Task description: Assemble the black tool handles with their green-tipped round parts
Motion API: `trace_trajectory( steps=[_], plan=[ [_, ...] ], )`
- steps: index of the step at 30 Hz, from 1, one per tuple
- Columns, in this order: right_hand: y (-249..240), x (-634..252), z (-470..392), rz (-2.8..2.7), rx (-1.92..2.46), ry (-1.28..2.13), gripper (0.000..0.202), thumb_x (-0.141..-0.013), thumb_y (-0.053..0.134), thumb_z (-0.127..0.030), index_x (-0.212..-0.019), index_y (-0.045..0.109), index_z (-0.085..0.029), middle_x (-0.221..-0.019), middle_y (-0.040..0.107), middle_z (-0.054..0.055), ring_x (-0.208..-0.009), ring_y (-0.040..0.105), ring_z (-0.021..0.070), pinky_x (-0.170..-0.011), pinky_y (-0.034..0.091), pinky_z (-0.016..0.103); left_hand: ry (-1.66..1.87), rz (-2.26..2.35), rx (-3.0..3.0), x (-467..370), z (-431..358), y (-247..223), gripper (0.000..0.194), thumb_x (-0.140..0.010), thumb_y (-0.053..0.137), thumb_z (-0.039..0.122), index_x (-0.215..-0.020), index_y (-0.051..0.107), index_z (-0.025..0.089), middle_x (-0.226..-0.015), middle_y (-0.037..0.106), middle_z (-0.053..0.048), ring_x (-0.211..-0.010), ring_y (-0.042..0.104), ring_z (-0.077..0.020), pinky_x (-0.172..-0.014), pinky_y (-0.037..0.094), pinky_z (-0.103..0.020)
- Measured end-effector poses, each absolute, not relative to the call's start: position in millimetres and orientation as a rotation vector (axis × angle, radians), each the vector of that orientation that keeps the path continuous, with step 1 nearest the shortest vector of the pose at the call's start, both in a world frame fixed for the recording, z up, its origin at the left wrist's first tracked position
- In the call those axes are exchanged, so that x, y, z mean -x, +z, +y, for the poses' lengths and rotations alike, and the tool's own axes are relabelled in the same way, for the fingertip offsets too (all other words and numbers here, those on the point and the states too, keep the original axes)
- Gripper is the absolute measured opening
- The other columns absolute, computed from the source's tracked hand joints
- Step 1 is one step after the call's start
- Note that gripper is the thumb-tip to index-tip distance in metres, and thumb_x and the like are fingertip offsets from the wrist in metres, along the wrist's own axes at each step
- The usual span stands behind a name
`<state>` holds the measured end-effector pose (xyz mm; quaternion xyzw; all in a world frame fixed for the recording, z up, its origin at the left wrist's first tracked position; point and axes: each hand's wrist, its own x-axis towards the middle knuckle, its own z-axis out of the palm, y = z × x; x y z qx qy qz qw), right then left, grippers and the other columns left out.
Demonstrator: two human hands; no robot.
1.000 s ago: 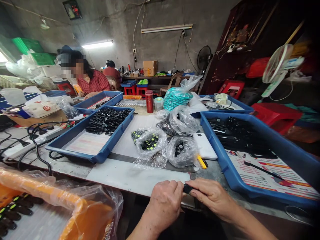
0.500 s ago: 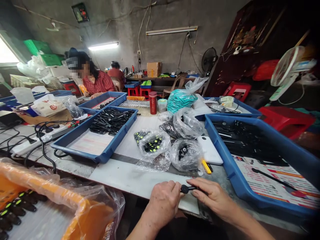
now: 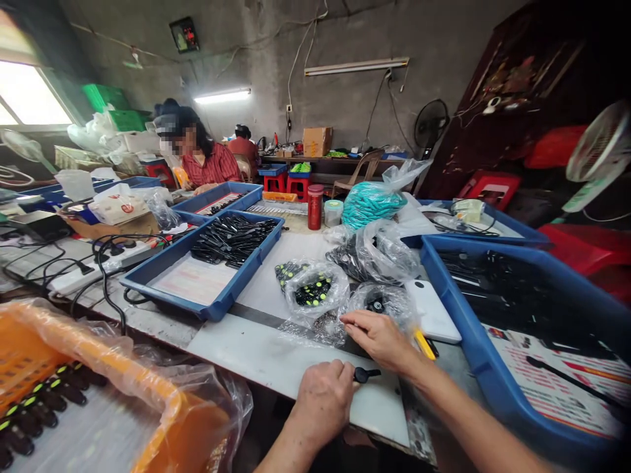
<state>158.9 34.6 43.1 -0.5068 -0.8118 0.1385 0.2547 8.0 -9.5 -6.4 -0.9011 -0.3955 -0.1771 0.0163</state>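
My left hand (image 3: 325,397) is closed in a fist round a black plastic piece (image 3: 362,375), low over the front edge of the white board (image 3: 276,358). A round head and a short stem of the piece stick out to the right of the fist; the rest is hidden. Farther forward, my right hand (image 3: 377,335) is at a small clear bag of tiny metallic parts (image 3: 328,323). Its thumb and fingertips are drawn together, and whatever is between them is too small to make out. Just behind are an open bag of black parts with yellow-green dots (image 3: 315,289) and another of black parts (image 3: 377,304).
A blue tray of black pieces (image 3: 207,305) lies left, a larger blue tray (image 3: 444,295) right. An orange crate (image 3: 167,407) fills the lower left. A yellow-handled tool (image 3: 424,344) lies beside a white phone-like slab (image 3: 436,312). Across the table sits a co-worker (image 3: 211,164).
My right hand has left the black piece and moved forward and left to the bag of tiny metallic parts. My left hand still grips the piece. The view has shifted slightly left.
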Motion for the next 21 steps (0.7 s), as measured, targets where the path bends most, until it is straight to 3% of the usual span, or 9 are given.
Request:
trace_trajectory(
  steps=[9,21],
  plan=[
    [34,-142,72,-2.528,1.611,0.222,0.024,-0.076,0.046,-0.005,-0.064,0.065,-0.014,-0.065,0.064,0.006,-0.062,0.058,0.0191,-0.056,0.038,0.022,-0.565,-1.276,2.825,-7,-9,-9,0.009,-0.076,0.054,0.019,-0.081,0.047,0.020,-0.070,0.055,0.002,-0.059,0.053,-0.0169,-0.050,0.039,-0.028],
    [23,-134,79,-2.654,1.749,0.055,0.023,-0.080,0.043,-0.010,-0.073,0.065,-0.013,-0.075,0.067,0.011,-0.070,0.062,0.0240,-0.059,0.041,0.025,-0.532,-1.283,2.892,-7,-10,-11,0.009,-0.078,0.053,0.021,-0.084,0.046,0.020,-0.073,0.054,0.002,-0.062,0.052,-0.0177,-0.052,0.040,-0.029]
  ],
)
